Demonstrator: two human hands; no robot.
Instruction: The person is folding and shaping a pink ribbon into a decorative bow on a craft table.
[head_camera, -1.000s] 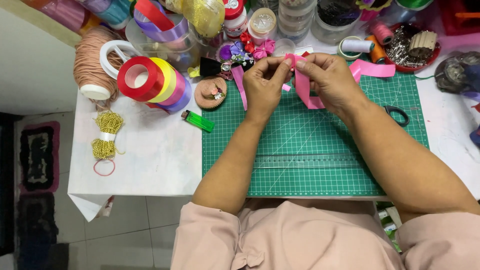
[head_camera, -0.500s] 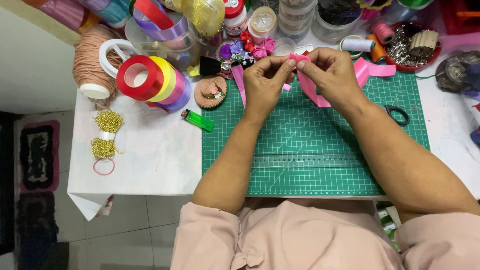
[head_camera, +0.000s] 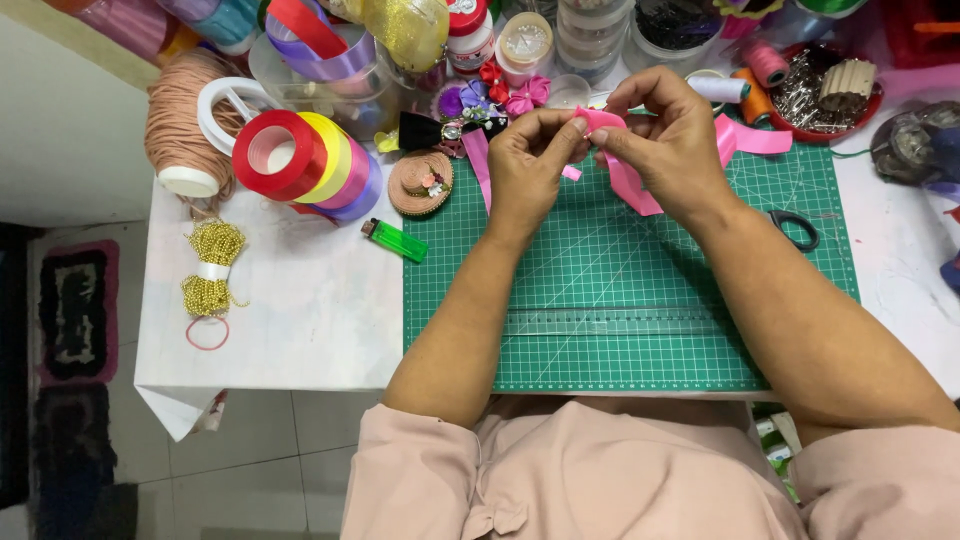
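A white table (head_camera: 290, 310) stood over a tiled floor, and a green cutting mat (head_camera: 620, 300) was laid across its middle, with a clear ruler (head_camera: 610, 322) resting on the mat's lower part. The far edge of the table was crowded with craft supplies: a stack of ribbon rolls (head_camera: 305, 160) in red, yellow and purple, a spool of peach cord (head_camera: 180, 130), small fabric flowers (head_camera: 505, 97), thread spools (head_camera: 750, 75) and a red dish of pins (head_camera: 810, 95). A green lighter (head_camera: 395, 240) lay just beside the mat's left edge, a bundle of gold beads (head_camera: 212, 280) was set well apart to the left, and a pair of scissors (head_camera: 795, 230) lay on the mat at the right.

A pink ribbon (head_camera: 625, 175) was held above the far end of the mat, between both hands. The left hand (head_camera: 530, 165) was closed, its thumb and fingertips pinched on the ribbon's folded top. The right hand (head_camera: 670, 140) was likewise closed on that fold from the other side, fingers curled over it. One tail hung down toward the mat; another strip trailed off to the right behind the wrist.

A fold or loop appeared to have been formed already, though its exact shape was hidden by the fingers. Nothing was seen to fasten it, so the work was judged to be at an early, shaping stage, with securing and trimming still left undone.
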